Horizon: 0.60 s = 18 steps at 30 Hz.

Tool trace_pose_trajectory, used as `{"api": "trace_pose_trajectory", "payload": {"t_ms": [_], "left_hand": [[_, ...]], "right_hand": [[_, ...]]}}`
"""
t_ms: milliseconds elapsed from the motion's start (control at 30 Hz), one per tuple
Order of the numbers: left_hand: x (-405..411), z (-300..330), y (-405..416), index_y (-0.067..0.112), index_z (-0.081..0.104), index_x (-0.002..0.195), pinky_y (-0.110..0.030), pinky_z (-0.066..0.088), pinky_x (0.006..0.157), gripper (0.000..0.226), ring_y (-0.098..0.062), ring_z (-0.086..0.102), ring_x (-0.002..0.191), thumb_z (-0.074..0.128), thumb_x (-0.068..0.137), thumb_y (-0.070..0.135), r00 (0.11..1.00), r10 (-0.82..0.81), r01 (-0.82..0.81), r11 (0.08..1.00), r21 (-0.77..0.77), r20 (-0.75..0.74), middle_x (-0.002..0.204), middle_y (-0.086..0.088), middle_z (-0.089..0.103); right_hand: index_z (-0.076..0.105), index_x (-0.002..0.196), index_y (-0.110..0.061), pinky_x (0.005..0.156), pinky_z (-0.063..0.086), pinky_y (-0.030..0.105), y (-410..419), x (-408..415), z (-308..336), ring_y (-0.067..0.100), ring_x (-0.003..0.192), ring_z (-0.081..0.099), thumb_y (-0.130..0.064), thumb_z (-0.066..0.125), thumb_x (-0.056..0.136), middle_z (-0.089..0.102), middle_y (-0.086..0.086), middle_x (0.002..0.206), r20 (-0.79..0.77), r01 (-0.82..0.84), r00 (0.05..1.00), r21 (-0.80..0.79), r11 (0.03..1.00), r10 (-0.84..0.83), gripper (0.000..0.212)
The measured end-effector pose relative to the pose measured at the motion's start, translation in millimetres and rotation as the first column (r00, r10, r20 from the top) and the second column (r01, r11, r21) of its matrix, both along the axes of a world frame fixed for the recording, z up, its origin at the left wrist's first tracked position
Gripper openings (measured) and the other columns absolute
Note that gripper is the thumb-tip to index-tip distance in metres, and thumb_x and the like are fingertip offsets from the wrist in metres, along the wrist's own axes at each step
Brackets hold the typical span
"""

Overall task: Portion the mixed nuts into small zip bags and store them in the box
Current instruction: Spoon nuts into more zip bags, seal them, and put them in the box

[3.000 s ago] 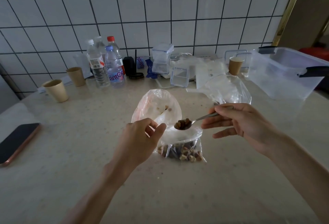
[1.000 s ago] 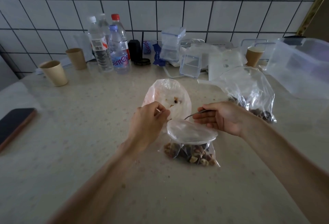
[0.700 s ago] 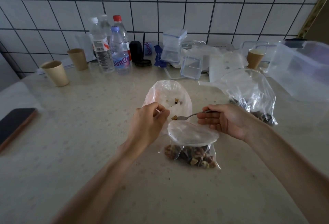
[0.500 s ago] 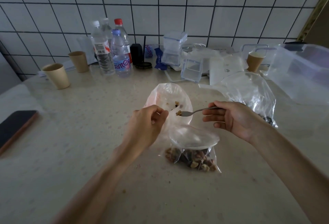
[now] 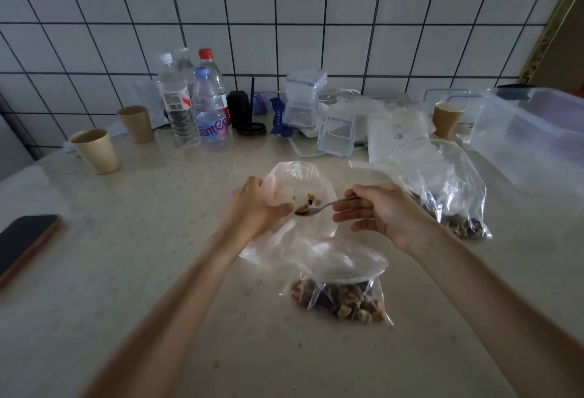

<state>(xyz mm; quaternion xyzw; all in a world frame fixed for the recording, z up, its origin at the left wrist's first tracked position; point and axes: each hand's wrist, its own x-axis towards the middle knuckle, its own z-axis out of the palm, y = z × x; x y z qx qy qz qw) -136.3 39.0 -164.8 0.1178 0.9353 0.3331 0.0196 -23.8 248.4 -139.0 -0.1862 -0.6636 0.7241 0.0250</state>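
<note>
The right hand [image 5: 384,216] — clamped on the spoon [image 5: 319,206] — is now scraping the last nuts from the source bag [image 5: 300,182], seemingly nearly empty, pinched by the left hand [image 5: 252,208]; the zip bag [image 5: 339,284] mid-surface is filling.

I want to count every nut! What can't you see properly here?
Head view only:
- Nuts in the near clear zip bag: heaped, hiding each other.
- Right clear bag: crinkled plastic glare hides its nuts.
- Clear plastic storage box: cut by the right edge.
- Metal spoon load: too small.
</note>
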Motion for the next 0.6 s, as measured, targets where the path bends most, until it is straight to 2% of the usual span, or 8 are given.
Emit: {"api": "trace_pose_trajectory", "payload": {"t_ms": [67, 100, 167, 267, 367, 433, 533, 600], "left_hand": [[-2.8, -7.5, 3.2, 0.015, 0.060, 0.118, -0.027, 0.042, 0.063, 0.062, -0.014, 0.059, 0.086, 0.088, 0.074, 0.047, 1.000, -0.006, 0.006, 0.999, 0.039, -0.006, 0.113, -0.001, 0.065], [-3.1, -10.7, 3.7, 0.018, 0.061, 0.101, -0.025, 0.043, 0.059, 0.049, -0.010, 0.060, 0.078, 0.091, 0.072, 0.044, 1.000, -0.006, 0.007, 0.997, 0.077, -0.007, 0.102, 0.002, 0.068], [-1.7, -14.3, 3.8, 0.026, 0.057, 0.078, -0.023, 0.046, 0.051, 0.037, -0.007, 0.063, 0.066, 0.092, 0.071, 0.038, 1.000, -0.006, 0.006, 0.991, 0.135, 0.000, 0.081, 0.004, 0.068], [3.1, -16.1, 2.8, 0.024, 0.058, 0.065, -0.023, 0.049, 0.044, 0.031, -0.011, 0.062, 0.052, 0.082, 0.084, 0.032, 0.998, 0.009, -0.001, 0.990, 0.141, -0.056, 0.062, 0.004, 0.064], [10.1, -15.1, 2.2, 0.031, 0.056, 0.069, -0.013, 0.040, 0.038, 0.029, -0.004, 0.061, 0.049, 0.074, 0.092, 0.035, 0.989, -0.028, 0.051, 0.986, 0.158, -0.146, 0.062, 0.010, 0.061], [14.7, -12.8, 3.3, 0.030, 0.056, 0.082, -0.010, 0.037, 0.038, 0.021, -0.002, 0.060, 0.053, 0.070, 0.096, 0.037, 0.984, -0.061, 0.086, 0.986, 0.145, -0.167, 0.068, 0.014, 0.059], [16.6, -12.1, 4.9, 0.028, 0.059, 0.100, -0.010, 0.040, 0.043, 0.012, -0.002, 0.061, 0.062, 0.069, 0.099, 0.034, 0.986, -0.099, 0.126, 0.971, 0.204, -0.136, 0.076, 0.013, 0.062], [16.0, -13.8, 4.7, 0.022, 0.064, 0.100, -0.011, 0.041, 0.042, 0.010, -0.006, 0.066, 0.053, 0.070, 0.099, 0.030, 0.988, -0.120, 0.144, 0.948, 0.285, -0.098, 0.074, 0.007, 0.070]], "right_hand": [[0.063, 0.113, 0.005, 0.054, 0.060, 0.029, 0.3, 1.2, -2.8, 0.033, 0.083, 0.079, -0.018, 0.047, 0.110, 0.080, 0.019, 0.094, 0.010, 0.008, 1.000, 0.032, 0.999, -0.008, 0.029], [0.063, 0.113, 0.006, 0.055, 0.061, 0.029, 1.0, 2.3, -4.1, 0.033, 0.083, 0.079, -0.018, 0.048, 0.110, 0.080, 0.019, 0.093, 0.010, 0.012, 1.000, 0.041, 0.999, -0.012, 0.029], [0.064, 0.112, 0.006, 0.056, 0.062, 0.030, 2.7, 4.7, -6.2, 0.034, 0.084, 0.079, -0.018, 0.049, 0.109, 0.080, 0.019, 0.093, 0.010, 0.023, 1.000, 0.050, 0.998, -0.023, 0.028], [0.065, 0.111, 0.007, 0.057, 0.062, 0.030, 5.0, 7.5, -8.1, 0.034, 0.086, 0.079, -0.019, 0.051, 0.109, 0.080, 0.020, 0.094, 0.010, 0.044, 0.999, 0.032, 0.999, -0.044, 0.029], [0.065, 0.110, 0.007, 0.059, 0.062, 0.030, 4.3, 7.4, -8.4, 0.034, 0.090, 0.079, -0.021, 0.052, 0.109, 0.079, 0.021, 0.097, 0.023, 0.020, 1.000, -0.018, 1.000, -0.020, 0.031], [0.065, 0.111, 0.007, 0.061, 0.062, 0.030, 2.1, 5.8, -9.1, 0.034, 0.092, 0.079, -0.021, 0.052, 0.109, 0.079, 0.022, 0.098, 0.032, 0.007, 0.999, -0.053, 0.999, -0.005, 0.031], [0.064, 0.110, 0.010, 0.063, 0.063, 0.031, -0.3, 1.4, -11.0, 0.036, 0.090, 0.079, -0.019, 0.053, 0.109, 0.078, 0.024, 0.097, 0.038, 0.050, 0.998, -0.097, 0.994, -0.046, 0.031], [0.063, 0.110, 0.011, 0.061, 0.063, 0.030, -0.9, -0.7, -12.3, 0.036, 0.089, 0.079, -0.017, 0.053, 0.108, 0.078, 0.025, 0.096, 0.028, 0.092, 0.996, -0.127, 0.988, -0.089, 0.029]]}}
